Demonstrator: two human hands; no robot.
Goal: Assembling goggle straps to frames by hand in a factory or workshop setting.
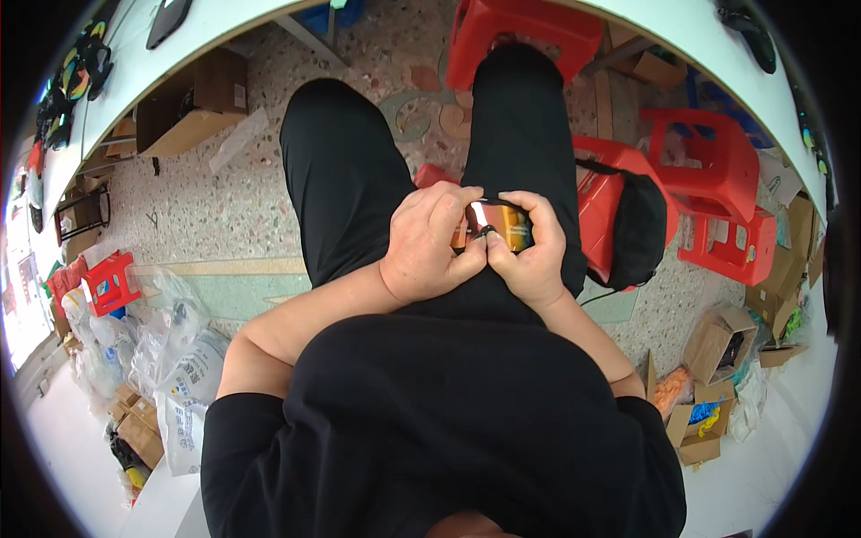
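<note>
Both my hands meet over my lap, above my black trousers. My left hand point(430, 242) and my right hand point(531, 251) together grip a small orange lens piece with a dark rim point(499, 222), shiny and reflective. My thumbs press at its lower edge, where a small dark part sits. Fingers hide most of the piece.
Red plastic stools point(717, 179) stand at the right and one point(525, 36) ahead. A black bag point(639, 229) rests on a red stool. A white worktable point(682, 22) curves along the top. Cardboard boxes point(717, 341) lie right, plastic bags point(179, 359) left, on terrazzo floor.
</note>
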